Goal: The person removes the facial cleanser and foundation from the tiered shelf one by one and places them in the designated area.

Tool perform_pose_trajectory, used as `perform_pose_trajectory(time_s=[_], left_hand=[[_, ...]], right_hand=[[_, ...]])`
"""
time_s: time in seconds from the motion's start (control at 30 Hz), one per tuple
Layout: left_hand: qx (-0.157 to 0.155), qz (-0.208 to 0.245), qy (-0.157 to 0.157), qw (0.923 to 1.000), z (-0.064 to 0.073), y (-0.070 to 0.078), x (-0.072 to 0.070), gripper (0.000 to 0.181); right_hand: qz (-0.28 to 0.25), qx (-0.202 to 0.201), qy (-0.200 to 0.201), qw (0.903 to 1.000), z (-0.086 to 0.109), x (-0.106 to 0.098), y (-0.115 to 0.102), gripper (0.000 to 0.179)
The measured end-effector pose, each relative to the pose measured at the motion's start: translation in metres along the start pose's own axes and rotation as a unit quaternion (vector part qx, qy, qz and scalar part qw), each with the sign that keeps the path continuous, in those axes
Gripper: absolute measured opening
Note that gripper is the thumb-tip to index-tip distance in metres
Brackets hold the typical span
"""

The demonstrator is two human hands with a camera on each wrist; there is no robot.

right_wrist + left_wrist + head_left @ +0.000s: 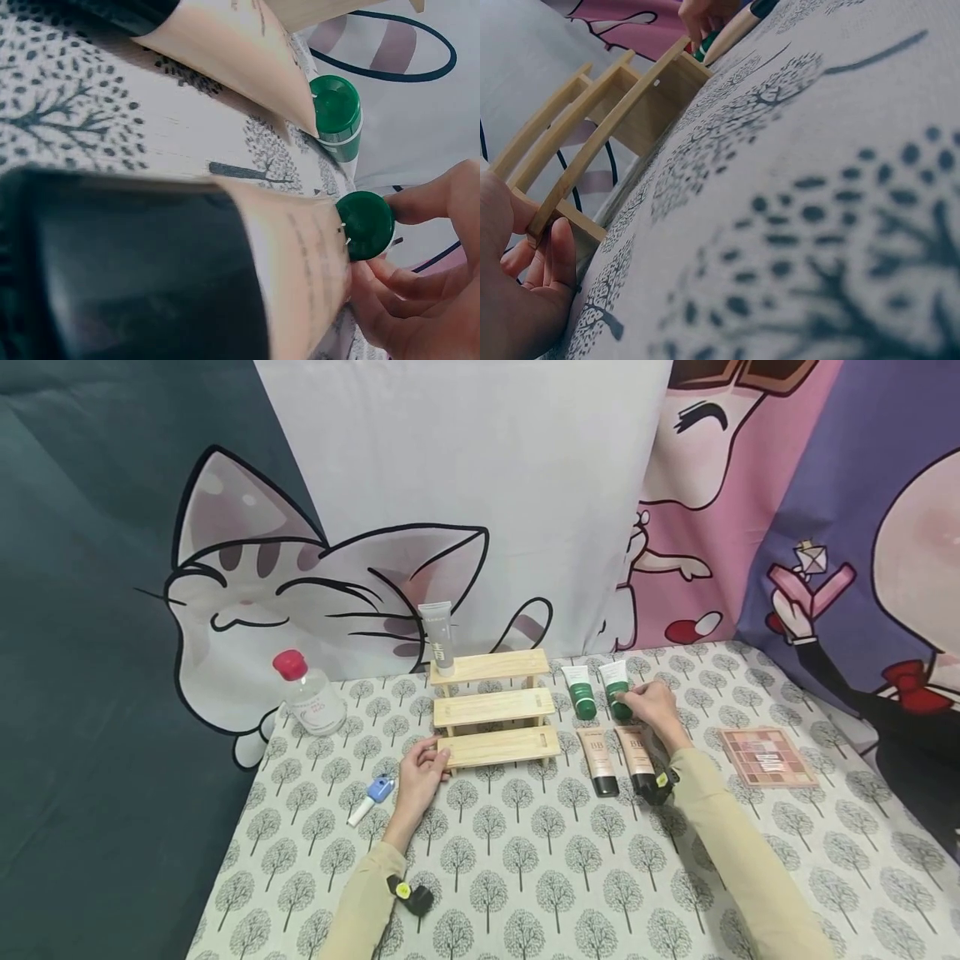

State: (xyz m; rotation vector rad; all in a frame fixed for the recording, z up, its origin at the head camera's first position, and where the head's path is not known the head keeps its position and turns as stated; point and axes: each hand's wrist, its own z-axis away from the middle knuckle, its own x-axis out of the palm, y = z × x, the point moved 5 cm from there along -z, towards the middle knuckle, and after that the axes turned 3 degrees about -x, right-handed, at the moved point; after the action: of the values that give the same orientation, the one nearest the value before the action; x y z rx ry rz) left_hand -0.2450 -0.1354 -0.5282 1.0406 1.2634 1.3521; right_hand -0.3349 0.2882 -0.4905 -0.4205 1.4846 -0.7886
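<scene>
My left hand (pixel 422 774) holds the left end of the lowest step of a three-tier wooden display rack (pixel 495 747). In the left wrist view its thumb lies over the step's end and the fingers curl below. A grey tube (pixel 438 639) stands upright on the top tier's left end. To the right, my right hand (pixel 654 706) pinches a green-and-white tube (pixel 616 681) near its green cap (pixel 365 225). Another such tube (pixel 577 687) lies just left of it. Nearer me lie two beige BB cream tubes with black caps, the left one (pixel 597 758) and the right one (pixel 634 750).
A clear bottle with a red cap (pixel 307 693) stands at the back left. A blue-and-white small item (pixel 372 797) lies left of my left hand. An eyeshadow palette (pixel 768 757) is at the right. Behind the tree-print tablecloth (pixel 525 893) hangs a cartoon curtain (pixel 465 460).
</scene>
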Motion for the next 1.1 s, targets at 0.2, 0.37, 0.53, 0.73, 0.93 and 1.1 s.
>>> perform_pose_trajectory(time_s=[0.2, 0.37, 0.53, 0.73, 0.93, 1.1], left_hand=[[-0.006, 0.001, -0.003, 1.0, -0.001, 0.0, 0.001, 0.041], [-0.013, -0.002, -0.011, 0.9999, -0.003, 0.001, 0.0, 0.042], [-0.016, -0.005, -0.016, 0.9997, 0.01, 0.02, 0.001, 0.042], [-0.007, 0.0, -0.004, 1.0, 0.003, 0.002, 0.001, 0.041], [-0.005, 0.0, 0.001, 1.0, 0.0, 0.0, 0.001, 0.04], [-0.012, -0.004, 0.0, 0.9999, -0.001, -0.002, 0.001, 0.041]], right_hand=[[0.03, -0.017, -0.017, 0.9993, -0.003, -0.002, -0.001, 0.045], [0.04, -0.01, -0.031, 0.9987, -0.002, -0.003, -0.001, 0.051], [0.039, -0.008, -0.052, 0.9979, 0.0, -0.003, -0.001, 0.056], [0.036, -0.001, -0.051, 0.998, 0.0, -0.004, -0.002, 0.058], [0.025, -0.025, -0.004, 0.9993, 0.003, -0.011, -0.019, 0.062], [-0.006, -0.059, 0.021, 0.998, 0.008, -0.014, -0.038, 0.06]])
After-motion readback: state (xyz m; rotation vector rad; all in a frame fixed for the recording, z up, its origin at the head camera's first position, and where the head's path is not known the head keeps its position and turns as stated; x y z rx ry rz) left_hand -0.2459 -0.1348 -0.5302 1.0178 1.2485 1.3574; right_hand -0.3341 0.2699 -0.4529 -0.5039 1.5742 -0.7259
